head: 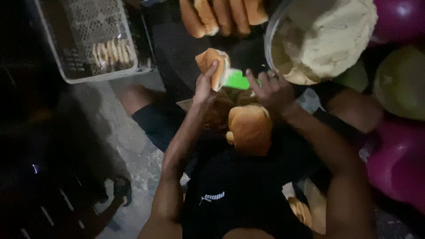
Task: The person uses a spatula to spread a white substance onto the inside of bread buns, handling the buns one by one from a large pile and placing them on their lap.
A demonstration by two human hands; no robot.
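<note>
My left hand [204,84] holds a split bread roll [214,66] upright in front of me. My right hand [270,88] grips a green spreader [238,80] whose blade lies against the roll's cut face. Just beyond my right hand stands a large clear bowl [278,31] heaped with pale cream filling [330,37]. More rolls [249,128] are piled on my lap, below both hands.
A row of rolls [221,15] lies at the top centre. A grey plastic crate [57,53] with several rolls [113,54] in it sits at the upper left on the concrete floor. Magenta and green round containers [398,84] crowd the right side.
</note>
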